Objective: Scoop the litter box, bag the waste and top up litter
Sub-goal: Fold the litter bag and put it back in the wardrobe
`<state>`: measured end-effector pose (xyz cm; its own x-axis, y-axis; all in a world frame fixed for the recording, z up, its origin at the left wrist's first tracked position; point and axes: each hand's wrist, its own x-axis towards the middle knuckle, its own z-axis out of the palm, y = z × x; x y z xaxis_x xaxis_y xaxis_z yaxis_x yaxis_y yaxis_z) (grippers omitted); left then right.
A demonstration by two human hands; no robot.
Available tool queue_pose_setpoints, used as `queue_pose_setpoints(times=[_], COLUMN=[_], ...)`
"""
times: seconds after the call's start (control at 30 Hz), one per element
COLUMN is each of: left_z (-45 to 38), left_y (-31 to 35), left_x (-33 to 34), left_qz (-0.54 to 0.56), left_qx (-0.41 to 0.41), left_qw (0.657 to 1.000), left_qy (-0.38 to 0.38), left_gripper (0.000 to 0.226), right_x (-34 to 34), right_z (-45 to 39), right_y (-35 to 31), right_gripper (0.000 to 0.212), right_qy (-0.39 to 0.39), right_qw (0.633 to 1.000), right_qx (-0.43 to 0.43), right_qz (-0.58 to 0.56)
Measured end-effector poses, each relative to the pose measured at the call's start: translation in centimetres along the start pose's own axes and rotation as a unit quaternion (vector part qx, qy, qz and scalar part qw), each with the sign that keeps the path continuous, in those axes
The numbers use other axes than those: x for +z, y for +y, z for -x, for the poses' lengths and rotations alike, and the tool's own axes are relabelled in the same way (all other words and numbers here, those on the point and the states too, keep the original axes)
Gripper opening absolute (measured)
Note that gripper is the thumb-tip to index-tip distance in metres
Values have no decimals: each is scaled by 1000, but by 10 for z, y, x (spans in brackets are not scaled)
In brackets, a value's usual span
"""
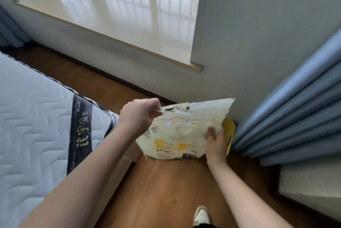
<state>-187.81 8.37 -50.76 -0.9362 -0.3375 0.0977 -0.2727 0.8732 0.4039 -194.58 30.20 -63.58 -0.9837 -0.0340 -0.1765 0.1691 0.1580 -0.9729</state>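
A pale litter bag point(181, 131) with yellow print hangs in the air above the wooden floor, its top edge torn and tilted up to the right. My left hand point(138, 115) pinches the bag's upper left corner. My right hand point(215, 141) grips the bag's lower right side, thumb on the front. Behind the bag, a yellow object point(229, 133) leans in the corner by the wall, partly hidden. No litter box is in view.
A quilted mattress point(35, 120) fills the left side. A wide window sill point(118, 19) runs along the far wall. Blue curtains point(299, 117) hang at the right, above a white ledge point(311, 181). Wooden floor point(166, 190) lies between, with my shoe point(202, 214) on it.
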Motion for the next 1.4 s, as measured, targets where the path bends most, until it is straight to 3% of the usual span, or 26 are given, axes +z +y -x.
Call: queue_pose_setpoints(times=[0.3,0.43,0.53,0.7,0.8,0.97,1.1,1.23,1.33,1.4], left_z=[66,90,106,138,160,198,224,251,268,279], left_y=[60,82,95,98,91,79,69,68,74,80], left_x=[-142,-191,-228,-277,-303,-340,-359,-373,-381,-385], left_qz=[37,43,39,13,-3,-30,-45,-53,-63,-75], left_qx=[-16,-24,-12,7,8,-3,-21,-40,-59,-74], left_qw=[998,999,999,999,997,995,993,990,987,984], left_qy=[-40,-16,8,52,77,95,106,121,132,144], left_gripper=[16,12,8,5,5,6,6,4,5,5], right_x=[-55,-77,-85,-92,-97,-89,-69,-45,-33,-27], right_z=[64,88,109,156,193,243,273,291,292,290], right_y=[-132,-180,-220,-279,-319,-388,-428,-446,-443,-439], right_gripper=[12,23,22,63,95,114,87,62,62,51], right_qy=[-98,-166,-175,-235,-251,-243,-264,-285,-329,-356], right_qw=[993,982,979,971,958,896,778,663,621,608], right_qx=[28,30,8,-1,-58,-239,-349,-395,-403,-410], right_qz=[60,90,105,46,126,286,451,568,586,579])
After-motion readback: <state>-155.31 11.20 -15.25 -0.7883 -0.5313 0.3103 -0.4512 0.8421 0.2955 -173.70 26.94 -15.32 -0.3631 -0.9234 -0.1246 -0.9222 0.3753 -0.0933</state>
